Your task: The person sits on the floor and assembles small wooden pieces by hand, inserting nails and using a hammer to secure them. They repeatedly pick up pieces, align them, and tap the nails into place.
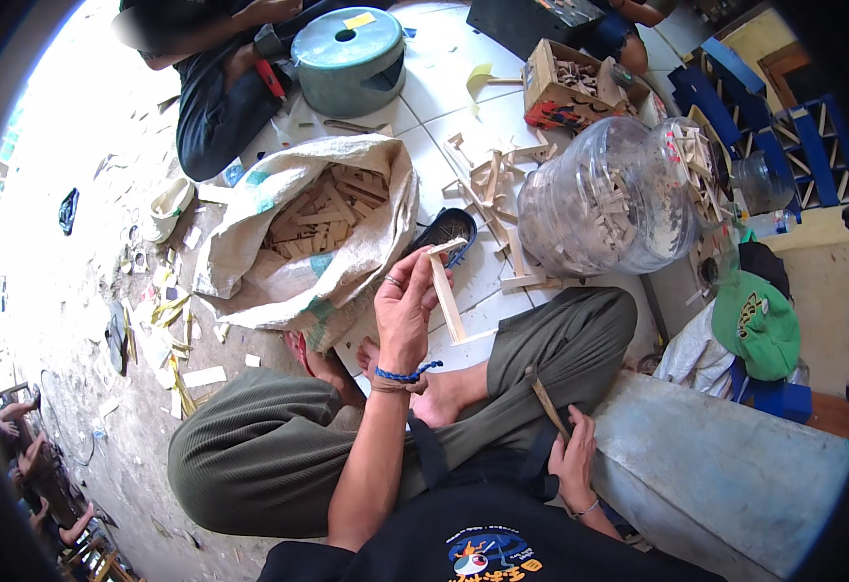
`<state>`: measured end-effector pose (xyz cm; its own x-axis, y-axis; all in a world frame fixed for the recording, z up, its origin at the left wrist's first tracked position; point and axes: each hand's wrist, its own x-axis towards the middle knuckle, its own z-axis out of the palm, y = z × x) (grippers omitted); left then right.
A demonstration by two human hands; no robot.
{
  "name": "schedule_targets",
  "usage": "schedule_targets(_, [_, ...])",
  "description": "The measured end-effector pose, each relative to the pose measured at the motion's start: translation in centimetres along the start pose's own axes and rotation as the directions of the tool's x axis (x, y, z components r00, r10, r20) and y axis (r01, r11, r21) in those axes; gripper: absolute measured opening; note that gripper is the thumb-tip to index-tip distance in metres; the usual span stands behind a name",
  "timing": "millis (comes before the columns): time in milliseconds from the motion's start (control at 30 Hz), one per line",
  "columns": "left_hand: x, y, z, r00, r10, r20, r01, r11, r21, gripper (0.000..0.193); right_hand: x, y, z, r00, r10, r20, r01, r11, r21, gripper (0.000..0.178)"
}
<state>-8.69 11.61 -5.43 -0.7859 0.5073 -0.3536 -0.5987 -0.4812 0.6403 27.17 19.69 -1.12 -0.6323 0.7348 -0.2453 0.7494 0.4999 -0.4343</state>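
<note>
My left hand (407, 303) is raised in front of my crossed legs, its fingers closed on a small wooden frame. The frame (446, 299) is made of pale thin strips joined in an angular shape, with short pieces at both ends. Low at my right side, my right hand (572, 464) is closed round a slim brown wooden stick (546, 403); its lower end is hidden in the hand, so its kind cannot be told. Just beyond my left hand stands an open woven sack (240, 242) full of short wood pieces (322, 218). A dark bowl-like container (455, 228) sits behind the frame.
A big clear plastic bottle (579, 199) holds wood bits, beside several joined wooden pieces (487, 179). Farther off are a cardboard box (550, 87), a green stool (347, 73) and a seated person (221, 107). A green cap (759, 325) and grey-blue block (715, 466) lie right.
</note>
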Motion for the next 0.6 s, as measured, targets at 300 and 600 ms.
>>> schedule_targets(300, [-0.6,-0.5,0.3,0.999,-0.052,-0.001,0.052,0.997,-0.049,0.026,10.1,-9.4,-1.9,0.935,-0.349,-0.059,0.346,0.868,0.357,0.054])
schedule_targets(600, [0.8,-1.6,-2.4,0.964,-0.079,-0.254,0.085,0.996,0.014,0.032,16.6,-16.4,6.6,0.923,-0.334,0.19,0.11,0.703,0.703,0.041])
